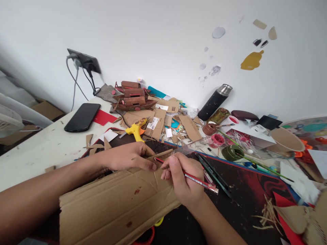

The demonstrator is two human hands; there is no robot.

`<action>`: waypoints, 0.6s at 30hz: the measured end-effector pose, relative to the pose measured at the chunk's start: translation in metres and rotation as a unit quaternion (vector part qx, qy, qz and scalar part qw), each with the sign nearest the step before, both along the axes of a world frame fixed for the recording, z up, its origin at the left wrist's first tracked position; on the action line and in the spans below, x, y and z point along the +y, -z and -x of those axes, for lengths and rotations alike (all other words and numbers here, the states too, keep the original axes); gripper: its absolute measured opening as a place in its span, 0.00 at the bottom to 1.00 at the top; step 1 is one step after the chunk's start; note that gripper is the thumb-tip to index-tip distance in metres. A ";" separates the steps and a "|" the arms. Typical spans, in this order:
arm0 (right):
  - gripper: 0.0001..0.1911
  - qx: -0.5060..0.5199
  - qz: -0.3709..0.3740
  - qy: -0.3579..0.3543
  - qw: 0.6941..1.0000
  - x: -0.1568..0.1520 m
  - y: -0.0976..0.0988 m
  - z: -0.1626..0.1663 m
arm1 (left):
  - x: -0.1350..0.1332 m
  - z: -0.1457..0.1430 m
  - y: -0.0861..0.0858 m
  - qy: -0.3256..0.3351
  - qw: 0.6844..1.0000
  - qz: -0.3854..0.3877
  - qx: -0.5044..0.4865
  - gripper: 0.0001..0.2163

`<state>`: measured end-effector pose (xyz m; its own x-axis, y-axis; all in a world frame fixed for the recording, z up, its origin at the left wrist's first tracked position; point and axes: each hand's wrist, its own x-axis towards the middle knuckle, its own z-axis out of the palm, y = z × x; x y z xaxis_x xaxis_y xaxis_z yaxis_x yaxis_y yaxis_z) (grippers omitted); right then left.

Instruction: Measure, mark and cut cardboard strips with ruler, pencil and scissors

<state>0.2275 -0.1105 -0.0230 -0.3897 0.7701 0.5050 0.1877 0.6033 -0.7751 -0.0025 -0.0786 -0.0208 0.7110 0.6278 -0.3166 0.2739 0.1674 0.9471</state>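
Note:
A broad brown cardboard sheet (109, 204) with creases and a few dark red stains lies aslant in front of me. My left hand (135, 156) grips its far edge, thumb on top and the other fingers partly hidden behind. A red pencil (196, 180) is pinched in my right hand (185, 177), which rests over the right part of the sheet. The pencil's tip points left, close to my left thumb, near a narrow cardboard strip (167, 154) at the far edge. Whether the tip touches cardboard I cannot tell.
Beyond my hands are a yellow glue gun (136, 130), cardboard scraps (189, 127) and brown model boats (134, 97). A phone (82, 117) lies at left. A black flask (214, 102) and paint jars (232, 153) stand right. Dark pens (214, 173) lie beside my right hand.

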 end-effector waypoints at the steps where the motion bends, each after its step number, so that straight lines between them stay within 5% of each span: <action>1: 0.18 -0.001 0.000 0.000 1.000 0.000 0.000 0.000 | 0.000 0.000 0.000 0.000 1.000 0.000 -0.001 0.13; 18: 0.19 -0.006 0.000 0.000 1.000 -0.001 0.000 0.001 | 0.000 0.000 0.001 0.000 1.000 0.011 0.002 0.13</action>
